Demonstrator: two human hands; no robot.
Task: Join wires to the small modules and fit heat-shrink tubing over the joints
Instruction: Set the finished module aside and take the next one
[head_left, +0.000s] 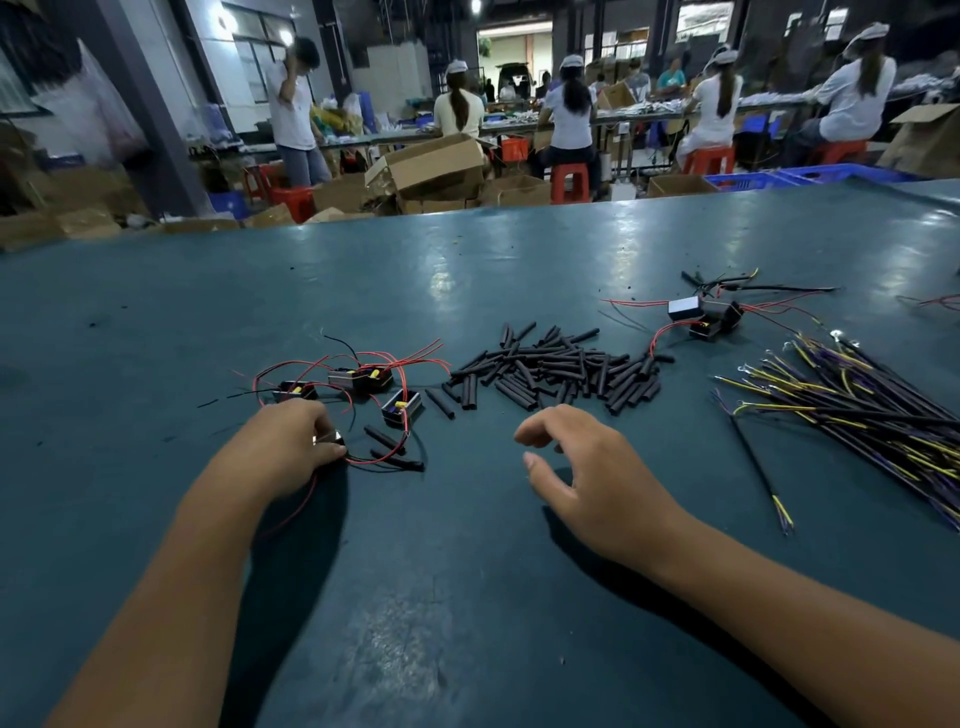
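Dark teal worktop (467, 270), glossy, scuffed near the front edge. On it: cluster of small black modules (358, 382) with red leads at left, loose pile of black heat-shrink tubes (556, 371) centre, second module group (698, 317) behind right, bundle of yellow/purple/black wires (852, 405) far right.

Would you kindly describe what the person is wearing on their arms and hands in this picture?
Nothing shows on either: the left hand and the right hand are bare, without gloves, rings, or a watch. Both forearms are uncovered to the picture's edge, so no sleeves appear.
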